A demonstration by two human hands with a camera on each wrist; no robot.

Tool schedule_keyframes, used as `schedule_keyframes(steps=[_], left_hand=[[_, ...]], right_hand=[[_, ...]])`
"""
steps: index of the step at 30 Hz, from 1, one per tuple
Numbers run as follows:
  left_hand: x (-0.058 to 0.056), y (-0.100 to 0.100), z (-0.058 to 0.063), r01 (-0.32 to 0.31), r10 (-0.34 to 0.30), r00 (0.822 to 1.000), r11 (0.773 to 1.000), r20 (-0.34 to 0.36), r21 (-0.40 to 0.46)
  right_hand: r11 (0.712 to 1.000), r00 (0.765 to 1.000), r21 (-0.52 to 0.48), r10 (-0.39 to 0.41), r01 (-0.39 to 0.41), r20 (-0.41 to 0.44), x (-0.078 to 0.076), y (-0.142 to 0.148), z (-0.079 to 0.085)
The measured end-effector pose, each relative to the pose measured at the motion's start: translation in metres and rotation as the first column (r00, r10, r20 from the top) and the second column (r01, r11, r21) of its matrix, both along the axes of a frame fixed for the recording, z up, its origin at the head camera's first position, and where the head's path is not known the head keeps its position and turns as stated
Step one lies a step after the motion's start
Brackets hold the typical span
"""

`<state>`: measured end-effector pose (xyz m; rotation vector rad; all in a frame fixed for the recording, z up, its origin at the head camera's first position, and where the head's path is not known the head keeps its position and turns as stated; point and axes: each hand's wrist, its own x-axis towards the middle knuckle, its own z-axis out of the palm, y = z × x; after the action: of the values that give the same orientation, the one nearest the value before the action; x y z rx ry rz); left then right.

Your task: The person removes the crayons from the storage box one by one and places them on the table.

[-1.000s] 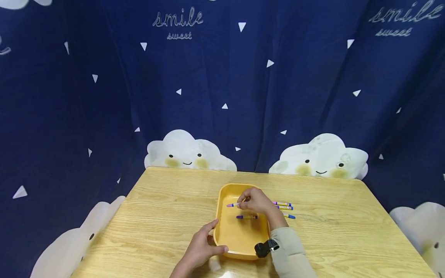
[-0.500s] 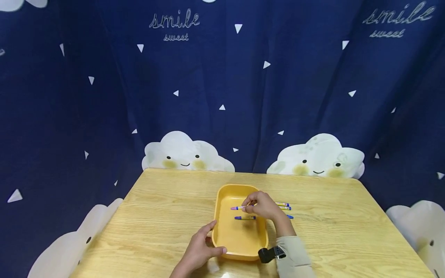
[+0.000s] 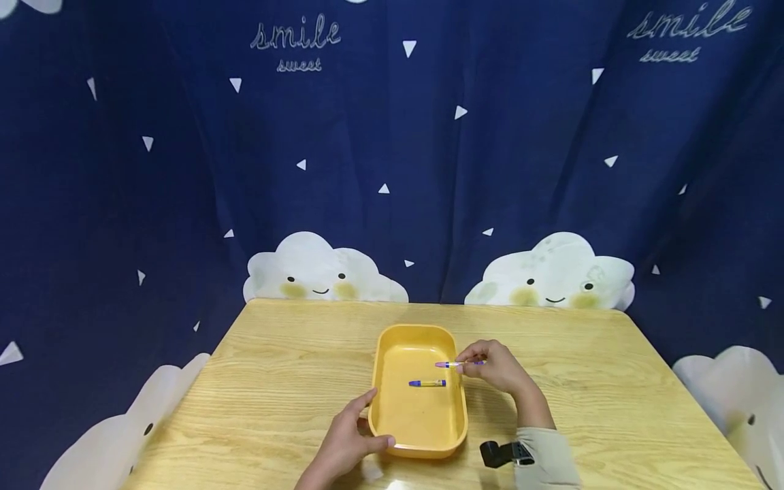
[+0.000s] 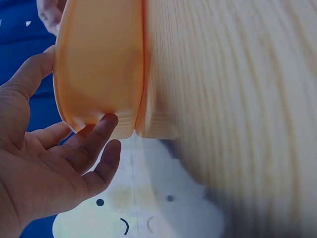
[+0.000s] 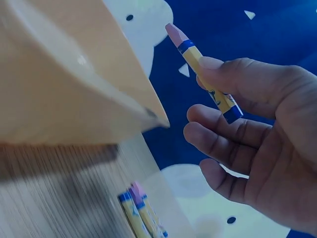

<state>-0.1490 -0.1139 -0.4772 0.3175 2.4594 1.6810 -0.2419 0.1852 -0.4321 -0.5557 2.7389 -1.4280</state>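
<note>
A yellow tray (image 3: 416, 432) stands on the wooden table. My left hand (image 3: 344, 435) holds its near left corner, thumb over the front rim and fingers against the outer side. A pink-tipped crayon (image 5: 193, 53) with a yellow wrapper and blue bands is pinched between the thumb and index finger of my right hand (image 3: 501, 367). The other right fingers are loosely bent. In the head view this crayon lies across the tray's right rim, tip pointing left. Inside the tray is one blue crayon (image 3: 427, 383), also yellow-wrapped.
In the right wrist view, more crayons (image 5: 141, 210) lie side by side on the table beside the tray; my right hand hides them in the head view. The wooden tabletop (image 3: 294, 361) ends at a dark blue curtain (image 3: 343, 136) with cloud prints.
My right hand has moved right with the pink crayon, from over the tray's middle to its right rim. The left hand keeps hold of the tray. The whole head view has shifted slightly.
</note>
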Motion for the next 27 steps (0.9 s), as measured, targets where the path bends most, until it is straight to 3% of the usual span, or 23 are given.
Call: schedule_keyframes(steps=[8,15,27], left_hand=[[0.001,0.001,-0.002,0.001,-0.001,1.000,1.000,-0.005,-0.009],[0.000,-0.001,-0.003,0.000,0.000,1.000,1.000,-0.002,-0.002],[0.000,0.001,-0.002,-0.002,0.002,1.000,1.000,-0.014,-0.014]], right_hand=[[0.997,0.997,-0.014,-0.073,0.073,0.025,0.002,0.022,-0.012],[0.995,0.997,-0.072,-0.059,0.063,0.056,0.001,0.036,-0.023],[0.982,0.979,-0.045,-0.177,0.182,0.098,0.000,0.056,-0.040]])
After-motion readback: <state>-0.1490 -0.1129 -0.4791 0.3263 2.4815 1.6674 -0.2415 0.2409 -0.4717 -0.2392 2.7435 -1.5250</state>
